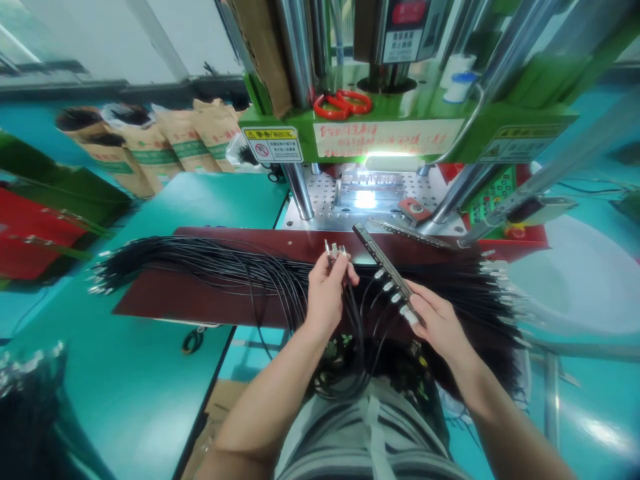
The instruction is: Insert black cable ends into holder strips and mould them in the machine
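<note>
While several metal connectors (335,251) are pinched between the thumb and fingers of the left hand (326,287), a dark bar (376,252) is clamped near its lower end by the fingers of the right hand (436,317). Along the bar's edge a row of silvery plugs (395,297) is held, and black cables (356,320) are hung below the left hand. Both hands are held above a brown board (160,290), on which a left cable bundle (215,257) and a right cable bundle (465,290) are laid. Beyond, a perforated metal plate (325,200) is overhung by a green press (305,123), on which red-handled scissors (331,107) are rested.
</note>
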The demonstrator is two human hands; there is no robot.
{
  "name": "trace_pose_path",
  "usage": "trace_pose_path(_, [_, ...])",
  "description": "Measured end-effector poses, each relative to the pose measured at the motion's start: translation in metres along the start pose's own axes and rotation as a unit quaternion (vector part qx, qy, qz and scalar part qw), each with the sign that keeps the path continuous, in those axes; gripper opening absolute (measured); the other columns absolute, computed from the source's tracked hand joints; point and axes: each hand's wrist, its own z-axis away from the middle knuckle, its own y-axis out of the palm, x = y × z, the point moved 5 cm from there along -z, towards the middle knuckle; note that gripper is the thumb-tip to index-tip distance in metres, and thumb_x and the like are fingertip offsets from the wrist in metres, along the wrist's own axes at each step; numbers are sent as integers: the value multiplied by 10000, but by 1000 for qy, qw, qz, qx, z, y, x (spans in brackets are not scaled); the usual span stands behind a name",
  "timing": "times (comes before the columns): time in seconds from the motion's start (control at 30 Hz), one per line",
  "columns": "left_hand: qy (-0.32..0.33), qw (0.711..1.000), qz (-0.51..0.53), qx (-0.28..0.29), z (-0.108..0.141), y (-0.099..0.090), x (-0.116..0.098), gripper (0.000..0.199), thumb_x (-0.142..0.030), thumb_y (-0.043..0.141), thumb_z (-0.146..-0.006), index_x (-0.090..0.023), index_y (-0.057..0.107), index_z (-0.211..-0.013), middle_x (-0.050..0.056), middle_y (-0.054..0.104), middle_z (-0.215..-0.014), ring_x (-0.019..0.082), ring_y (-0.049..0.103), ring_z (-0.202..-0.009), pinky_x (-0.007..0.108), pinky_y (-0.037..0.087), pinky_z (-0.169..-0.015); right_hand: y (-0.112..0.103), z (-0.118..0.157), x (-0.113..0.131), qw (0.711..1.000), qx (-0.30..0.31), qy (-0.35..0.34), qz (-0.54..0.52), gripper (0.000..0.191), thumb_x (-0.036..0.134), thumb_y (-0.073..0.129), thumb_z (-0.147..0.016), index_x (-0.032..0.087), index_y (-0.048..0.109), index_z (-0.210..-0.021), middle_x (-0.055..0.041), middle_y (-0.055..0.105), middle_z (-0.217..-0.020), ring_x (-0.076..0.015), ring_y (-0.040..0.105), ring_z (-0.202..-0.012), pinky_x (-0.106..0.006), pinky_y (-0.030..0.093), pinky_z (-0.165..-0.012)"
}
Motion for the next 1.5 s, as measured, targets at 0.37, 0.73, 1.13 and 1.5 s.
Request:
trace_pose_path(0.37, [-170,981,-29,89,-9,12,30,319,-411,681,-667,-128,534,-679,-96,329,-421,1,228,-320,151,118,-326,-3,0,-2,1000,11,16,1,417,449,612,-757,264,609,-1130,12,500,-644,-52,344,-453,-158,209,-368])
trace_pose_path(0.73, [-144,983,-90,76,-14,6,22,322,-382,695,-625,-156,466,-619,-109,323,-402,-2,216,-306,153,136,-313,3,2,4,986,35,-61,153,462,432,534,-815,219,552,-1225,-12,561,-672,-82,420,-478,-200,354,-409])
trace_pose_path(1.13, [-137,965,-171,147,-5,8,26,240,-350,608,-702,-124,565,-634,-37,498,-456,24,317,-318,164,204,-321,3,2,2,995,15,-18,102,462,467,541,-798,226,566,-1192,-4,544,-674,-60,374,-433,-179,279,-361])
trace_pose_path(1.5, [-96,984,-115,97,-11,12,29,257,-387,614,-716,-167,479,-720,-83,444,-504,13,306,-318,152,204,-319,3,2,6,992,19,-32,121,417,439,528,-813,238,565,-1175,-10,548,-699,-78,397,-472,-188,316,-384])
